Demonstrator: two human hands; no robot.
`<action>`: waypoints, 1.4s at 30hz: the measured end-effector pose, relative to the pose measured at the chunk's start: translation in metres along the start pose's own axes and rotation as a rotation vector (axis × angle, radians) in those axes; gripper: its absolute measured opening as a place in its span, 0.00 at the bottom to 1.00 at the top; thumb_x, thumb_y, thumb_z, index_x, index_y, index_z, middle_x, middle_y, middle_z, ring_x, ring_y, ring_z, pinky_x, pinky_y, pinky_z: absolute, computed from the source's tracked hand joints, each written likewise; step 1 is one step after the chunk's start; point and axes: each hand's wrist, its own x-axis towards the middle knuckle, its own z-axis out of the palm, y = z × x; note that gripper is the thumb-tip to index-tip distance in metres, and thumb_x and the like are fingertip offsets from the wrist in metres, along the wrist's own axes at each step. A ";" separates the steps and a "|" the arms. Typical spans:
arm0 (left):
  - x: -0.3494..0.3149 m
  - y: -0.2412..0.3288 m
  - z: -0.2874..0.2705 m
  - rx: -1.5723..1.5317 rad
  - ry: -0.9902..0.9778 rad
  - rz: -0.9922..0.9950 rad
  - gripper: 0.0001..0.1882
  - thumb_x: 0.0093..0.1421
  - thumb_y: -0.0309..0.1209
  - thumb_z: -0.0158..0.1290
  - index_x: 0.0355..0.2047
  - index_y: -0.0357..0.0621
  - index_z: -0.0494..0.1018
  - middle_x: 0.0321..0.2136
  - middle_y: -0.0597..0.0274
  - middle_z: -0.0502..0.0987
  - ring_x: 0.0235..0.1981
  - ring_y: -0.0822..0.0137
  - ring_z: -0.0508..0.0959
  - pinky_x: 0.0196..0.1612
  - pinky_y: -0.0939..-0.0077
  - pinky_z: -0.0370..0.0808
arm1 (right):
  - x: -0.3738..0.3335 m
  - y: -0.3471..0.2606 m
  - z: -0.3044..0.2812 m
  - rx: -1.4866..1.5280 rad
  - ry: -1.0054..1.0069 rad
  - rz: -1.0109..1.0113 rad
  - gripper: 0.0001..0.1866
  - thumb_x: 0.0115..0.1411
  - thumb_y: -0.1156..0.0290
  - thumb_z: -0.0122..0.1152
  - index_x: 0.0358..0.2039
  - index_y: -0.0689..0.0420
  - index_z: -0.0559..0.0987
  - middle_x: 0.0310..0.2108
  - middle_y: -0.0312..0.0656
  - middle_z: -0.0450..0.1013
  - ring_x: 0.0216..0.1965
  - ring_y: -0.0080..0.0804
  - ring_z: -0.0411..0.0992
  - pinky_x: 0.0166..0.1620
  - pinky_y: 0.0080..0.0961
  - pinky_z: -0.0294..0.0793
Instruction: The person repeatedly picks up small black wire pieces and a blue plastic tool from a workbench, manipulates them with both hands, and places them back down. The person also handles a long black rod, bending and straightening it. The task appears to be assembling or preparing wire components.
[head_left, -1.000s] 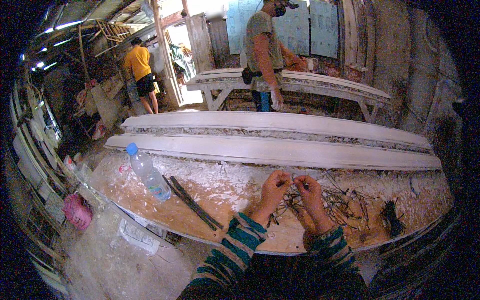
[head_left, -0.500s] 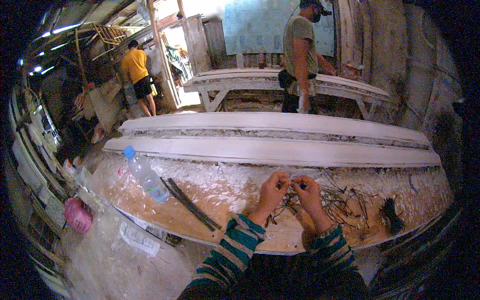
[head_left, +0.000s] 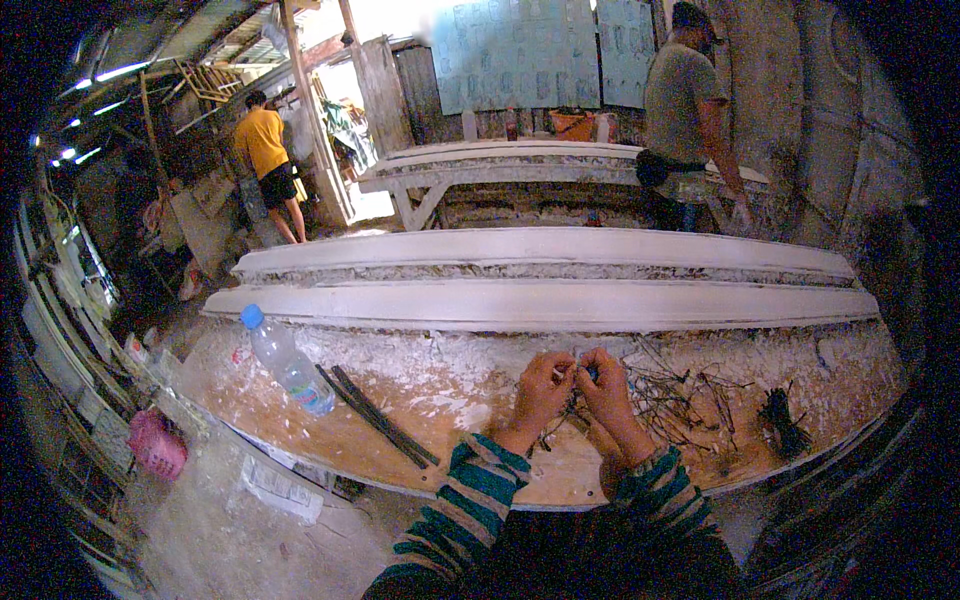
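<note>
My left hand (head_left: 541, 394) and my right hand (head_left: 607, 396) meet over the wooden tabletop (head_left: 440, 372), fingers pinched close together. Whatever lies between the fingertips is too small to make out. Thin, dark, twig-like strands (head_left: 695, 402) lie in a loose tangle beside and partly behind my right hand. Farther right sits a tied-looking bundle of dark strands (head_left: 782, 424). To the left of my hands, long dark strips (head_left: 376, 416) rest slantwise, and a clear plastic bottle with a blue cap (head_left: 288, 360) stands or leans beside them.
Two long white boards (head_left: 560, 304) run across the table beyond my hands. A person in a yellow shirt (head_left: 262, 142) stands far left; another in a grey shirt (head_left: 683, 100) works by a far bench (head_left: 470, 170). A pink basket (head_left: 157, 443) sits on the floor at left.
My hands stay together, with the fingers slightly shifted and the right hand turned a little. The person in grey has moved right and bends lower. The view has shifted slightly.
</note>
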 end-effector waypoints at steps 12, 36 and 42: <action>-0.001 -0.022 0.010 -0.367 -0.082 -0.185 0.05 0.52 0.26 0.52 0.29 0.39 0.69 0.26 0.66 0.71 0.30 0.75 0.70 0.31 0.82 0.69 | -0.002 -0.003 -0.004 0.847 -0.205 0.478 0.02 0.54 0.69 0.47 0.28 0.50 0.67 0.15 0.26 0.57 0.15 0.14 0.54 0.17 0.13 0.53; 0.000 -0.016 0.001 -0.361 -0.105 -0.398 0.06 0.49 0.27 0.54 0.29 0.39 0.74 0.27 0.61 0.74 0.32 0.69 0.72 0.38 0.78 0.68 | 0.002 -0.019 -0.009 0.890 -0.146 0.668 0.05 0.52 0.68 0.56 0.28 0.53 0.72 0.20 0.28 0.67 0.17 0.14 0.61 0.17 0.11 0.57; 0.000 -0.013 0.000 -0.386 -0.039 -0.290 0.07 0.49 0.28 0.54 0.29 0.39 0.74 0.27 0.60 0.75 0.32 0.69 0.73 0.38 0.78 0.68 | 0.000 -0.007 -0.006 0.918 -0.135 0.694 0.06 0.52 0.67 0.57 0.28 0.54 0.73 0.21 0.28 0.67 0.19 0.13 0.62 0.20 0.11 0.58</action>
